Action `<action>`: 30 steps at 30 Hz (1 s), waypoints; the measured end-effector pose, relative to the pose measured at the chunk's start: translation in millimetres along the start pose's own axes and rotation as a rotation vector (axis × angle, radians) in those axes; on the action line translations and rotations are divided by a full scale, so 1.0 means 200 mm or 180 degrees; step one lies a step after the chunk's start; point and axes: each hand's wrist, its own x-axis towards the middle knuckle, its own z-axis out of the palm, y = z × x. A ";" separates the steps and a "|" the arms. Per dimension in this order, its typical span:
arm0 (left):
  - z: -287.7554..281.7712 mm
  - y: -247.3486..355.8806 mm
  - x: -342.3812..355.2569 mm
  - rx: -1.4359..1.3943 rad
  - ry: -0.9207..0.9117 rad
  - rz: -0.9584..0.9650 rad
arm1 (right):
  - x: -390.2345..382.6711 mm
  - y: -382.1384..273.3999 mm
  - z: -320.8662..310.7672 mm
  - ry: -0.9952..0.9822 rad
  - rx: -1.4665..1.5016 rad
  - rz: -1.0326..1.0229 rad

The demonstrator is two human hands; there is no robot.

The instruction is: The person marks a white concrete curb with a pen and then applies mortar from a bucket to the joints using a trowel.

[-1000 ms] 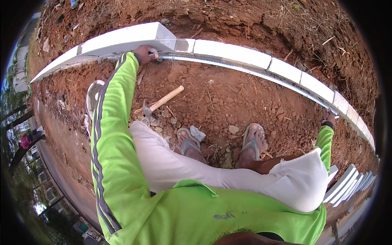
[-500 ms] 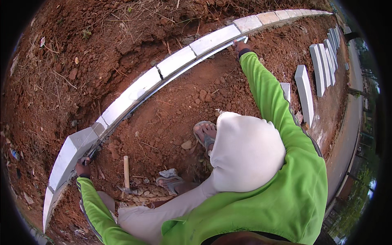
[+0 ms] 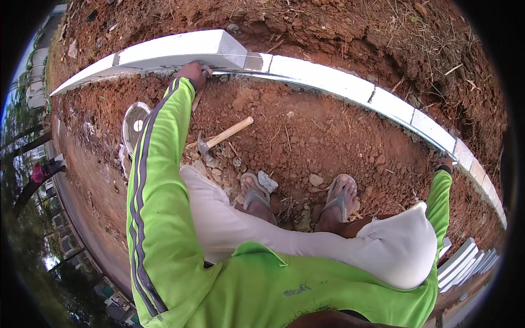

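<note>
A long pale metal bar lies along the near side of a curving row of white kerb stones. My left hand is closed around its left end, close under a taller kerb block that stands above its neighbours. Far to the right, my right hand grips the other end, its fingers partly hidden by the cuff. A claw hammer with a wooden handle rests on the soil between my arms, in front of my sandalled feet.
A round grey-rimmed container sits beside my left sleeve. Several loose kerb blocks lie at lower right. Rough red earth banks up behind the row. A road curves along the left edge.
The view has swung toward the left, so the kerb row now arches across the top. Both hands stay at the bar's ends; the round container has come into view.
</note>
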 end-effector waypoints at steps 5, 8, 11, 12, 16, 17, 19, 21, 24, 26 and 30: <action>0.02 0.09 -0.01 0.0171 0.0104 -0.0340 | 0.03 -0.10 0.02 -0.0197 -0.0866 -0.0115; -0.06 0.12 -0.05 0.0640 0.0006 -0.0628 | -0.08 0.12 0.09 -0.0415 -0.0952 0.0315; 0.05 0.23 0.03 0.0445 0.0294 -0.0520 | 0.08 -0.29 -0.07 -0.0482 -0.0671 -0.0282; 0.03 0.22 0.00 0.0592 0.0274 -0.0552 | 0.05 -0.14 -0.03 -0.0425 -0.0696 -0.0101; -0.10 0.38 0.03 0.0761 0.0158 -0.0764 | 0.08 -0.14 -0.09 -0.0341 -0.0699 -0.0249; -0.09 0.48 0.11 0.0592 0.0270 -0.0641 | 0.15 -0.34 -0.24 -0.0296 -0.0654 -0.0562; -0.07 0.37 -0.01 0.0686 0.0159 -0.0789 | 0.16 -0.13 -0.09 -0.0352 -0.0756 -0.0344; -0.05 0.41 0.00 0.0658 0.0103 -0.0786 | 0.15 -0.14 -0.11 -0.0268 -0.0751 -0.0274; -0.06 0.40 -0.03 0.0706 0.0049 -0.0791 | 0.06 -0.09 -0.07 -0.0202 -0.0730 -0.0017; -0.05 0.32 -0.09 0.0783 0.0039 -0.0828 | -0.02 0.00 0.04 -0.0208 -0.0755 0.0173; -0.04 0.31 -0.07 0.0672 0.0165 -0.0821 | -0.05 -0.07 0.03 -0.0144 -0.0728 0.0100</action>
